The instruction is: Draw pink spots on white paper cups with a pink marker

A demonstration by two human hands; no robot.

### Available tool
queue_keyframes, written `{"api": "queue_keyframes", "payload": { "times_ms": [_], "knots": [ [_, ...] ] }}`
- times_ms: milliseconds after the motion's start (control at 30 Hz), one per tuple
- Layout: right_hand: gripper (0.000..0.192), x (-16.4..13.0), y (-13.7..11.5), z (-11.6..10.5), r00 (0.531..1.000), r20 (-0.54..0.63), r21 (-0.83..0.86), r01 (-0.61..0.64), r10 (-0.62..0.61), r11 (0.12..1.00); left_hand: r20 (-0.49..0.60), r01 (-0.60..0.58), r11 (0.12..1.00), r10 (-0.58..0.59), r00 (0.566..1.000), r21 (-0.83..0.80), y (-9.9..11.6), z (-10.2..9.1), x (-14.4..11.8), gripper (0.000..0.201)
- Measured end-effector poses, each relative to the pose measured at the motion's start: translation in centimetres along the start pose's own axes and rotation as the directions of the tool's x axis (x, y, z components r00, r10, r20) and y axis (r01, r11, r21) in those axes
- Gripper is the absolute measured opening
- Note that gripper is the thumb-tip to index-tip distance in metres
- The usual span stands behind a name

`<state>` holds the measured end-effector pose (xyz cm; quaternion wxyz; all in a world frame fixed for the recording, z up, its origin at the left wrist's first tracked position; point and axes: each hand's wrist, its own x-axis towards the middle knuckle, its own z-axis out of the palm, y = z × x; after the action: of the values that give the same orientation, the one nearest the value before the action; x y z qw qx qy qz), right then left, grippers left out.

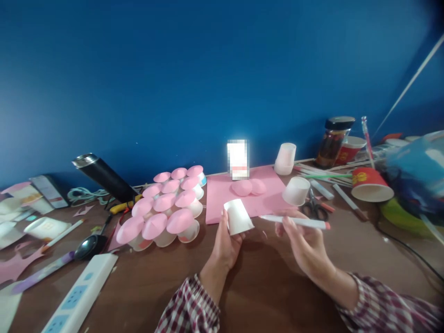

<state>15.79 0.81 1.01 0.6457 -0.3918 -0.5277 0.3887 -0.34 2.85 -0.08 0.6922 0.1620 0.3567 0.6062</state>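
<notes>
Brown wooden table (149, 286) with pink paper sheet (222, 194), pink-capped cups (166, 208), scissors (314, 208), power strip (79, 300), red cup (369, 185).

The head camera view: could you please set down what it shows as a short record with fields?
surface: brown table against a blue wall
left hand: holds a white paper cup, tilted
right hand: holds a white marker, pink end pointing right
behind hands: pink sheet, scissors, another white cup
left side: cluster of pink-topped cups, power strip
</notes>
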Motion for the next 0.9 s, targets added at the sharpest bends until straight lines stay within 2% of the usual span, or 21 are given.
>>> {"api": "queue_keyframes", "payload": {
  "times_ms": [167,333,733,900],
  "knots": [
    [0.022,-0.9,-1.1,0.9,0.998,0.054,-0.054,-0.015,0.018,0.998,0.033,-0.009,1.000,0.009,0.999,0.018,0.0,0.1,-0.4,0.039],
    [0.020,-1.6,-0.7,1.0,0.992,0.118,-0.102,-0.039,0.051,0.994,0.023,0.002,0.998,-0.003,1.000,0.063,-0.1,-0.1,-0.2,0.040],
    [0.019,-1.6,-0.2,0.8,0.988,0.139,-0.045,-0.065,0.071,0.997,0.034,0.016,1.000,-0.016,0.999,0.018,0.1,0.2,-0.5,0.037],
    [0.018,-1.7,-0.6,0.9,0.993,0.119,-0.032,-0.004,0.007,0.999,0.051,0.013,0.998,-0.016,0.999,0.057,0.1,0.0,-0.6,0.051]
  ]
}}
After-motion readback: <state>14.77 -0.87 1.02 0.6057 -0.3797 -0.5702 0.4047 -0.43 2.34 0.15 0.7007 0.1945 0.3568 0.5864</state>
